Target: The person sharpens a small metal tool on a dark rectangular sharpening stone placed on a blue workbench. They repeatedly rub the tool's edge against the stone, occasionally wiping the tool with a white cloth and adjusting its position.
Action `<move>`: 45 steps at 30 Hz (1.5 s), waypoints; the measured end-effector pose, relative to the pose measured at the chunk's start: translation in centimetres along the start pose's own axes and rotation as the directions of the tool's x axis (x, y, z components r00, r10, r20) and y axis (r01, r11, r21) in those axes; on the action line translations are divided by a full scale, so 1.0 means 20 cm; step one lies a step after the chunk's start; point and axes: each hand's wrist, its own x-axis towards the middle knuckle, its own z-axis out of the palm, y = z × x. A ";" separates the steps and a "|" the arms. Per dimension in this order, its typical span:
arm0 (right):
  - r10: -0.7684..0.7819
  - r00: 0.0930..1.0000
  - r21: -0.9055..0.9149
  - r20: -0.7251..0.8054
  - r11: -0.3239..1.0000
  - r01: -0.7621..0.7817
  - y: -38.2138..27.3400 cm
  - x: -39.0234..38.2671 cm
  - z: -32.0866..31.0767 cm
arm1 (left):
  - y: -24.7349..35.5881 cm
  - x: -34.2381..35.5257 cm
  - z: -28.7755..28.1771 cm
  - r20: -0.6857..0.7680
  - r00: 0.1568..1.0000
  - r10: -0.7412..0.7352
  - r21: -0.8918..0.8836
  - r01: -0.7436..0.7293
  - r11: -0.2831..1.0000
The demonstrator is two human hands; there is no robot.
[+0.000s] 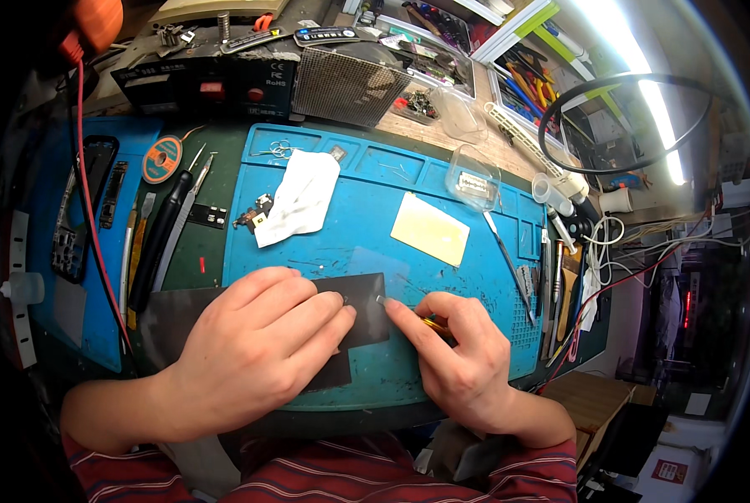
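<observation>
A dark grey, sandpaper-like sheet (365,293) lies over the near edge of the blue work mat (350,243). My left hand (258,344) presses on it from above, fingers together and bent; the thumb and whatever is under the palm are hidden. Closed in a pinch, my right hand (463,352) holds a thin tool with a yellow-gold handle (436,326). A small pale tip (381,299) shows at its index finger, over the sheet's right end. Just beyond the hands are a yellow sponge pad (429,229) and a crumpled white cloth (300,199).
Behind the mat stands a black box with red switches (203,90). Tweezers (182,218) and a solder spool (162,159) lie left, near a phone frame (84,210). A clear box with a blade (474,182) sits back right, by a swab stick (509,260).
</observation>
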 end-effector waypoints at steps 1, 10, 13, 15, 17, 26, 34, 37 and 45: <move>-0.003 1.000 -0.002 0.004 1.000 0.003 0.00 0.00 0.00 | 0.00 0.00 0.00 0.001 1.000 0.000 0.000 0.000 1.000; -0.037 0.999 -0.052 0.031 0.998 0.039 0.00 0.00 -0.01 | 0.01 -0.01 0.01 0.013 1.000 -0.010 0.007 0.010 1.000; -0.040 0.999 -0.061 0.027 0.997 0.042 0.00 0.01 -0.01 | 0.02 -0.01 0.02 0.033 0.999 -0.010 0.034 0.008 0.999; -0.041 0.999 -0.069 0.031 0.997 0.043 0.00 0.02 -0.01 | 0.02 -0.02 0.02 0.039 0.999 -0.007 0.050 0.005 0.999; -0.043 0.998 -0.076 0.040 0.996 0.046 0.00 0.02 -0.02 | 0.02 -0.02 0.03 0.035 0.999 -0.007 0.054 0.005 0.999; -0.056 0.996 -0.092 0.065 0.994 0.062 0.00 0.04 -0.04 | 0.02 -0.01 0.01 0.056 0.998 -0.003 0.053 0.000 0.999; -0.069 0.995 -0.092 0.069 0.993 0.075 0.01 0.05 -0.04 | 0.02 -0.01 0.02 0.046 0.999 -0.012 0.064 0.009 0.998; -0.083 0.995 -0.101 0.061 0.991 0.088 0.02 0.05 -0.04 | 0.02 -0.01 0.02 0.045 0.999 -0.015 0.065 0.012 0.998; -0.070 0.996 -0.098 0.060 0.992 0.076 0.01 0.03 -0.03 | 0.02 0.00 0.02 0.041 0.999 -0.013 0.075 0.010 0.997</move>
